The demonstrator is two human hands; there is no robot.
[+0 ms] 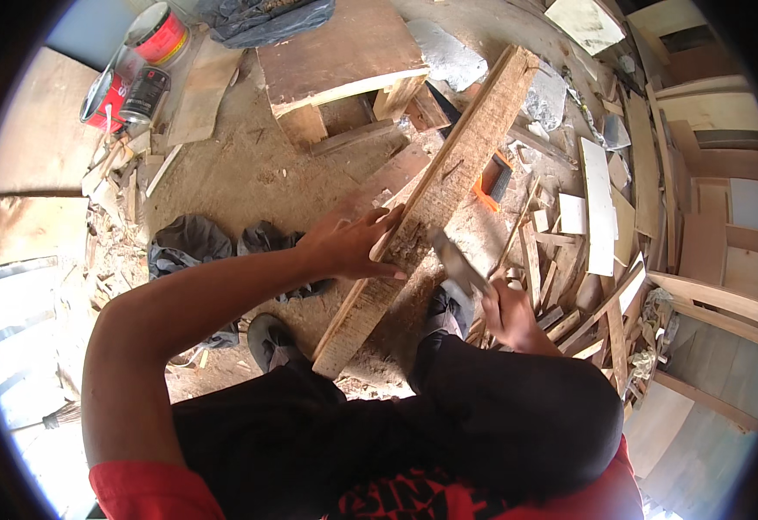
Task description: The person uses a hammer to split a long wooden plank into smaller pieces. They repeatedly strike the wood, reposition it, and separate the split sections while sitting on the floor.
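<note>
A long, rough wooden plank (486, 130) slants across the middle, from near my feet up to the far right. My left hand (349, 245) grips its left edge, thumb over the top face and fingers along the side. In my right hand (511, 310) is a hammer (459, 264), slightly blurred, its metal head just over the plank's right edge beside my left thumb. What looks like a bent nail (453, 170) sticks up from the plank's face beyond my left hand. The hammer's handle is mostly hidden in my right fist.
A low wooden box-like stool (344, 52) stands ahead, with dark plastic (262, 22) on it. Paint cans (158, 36) sit at the far left. Wood offcuts (561, 260) are heaped on the right, near an orange-and-black tool (493, 180). Dark cloth (190, 247) lies by my left shoe (268, 340).
</note>
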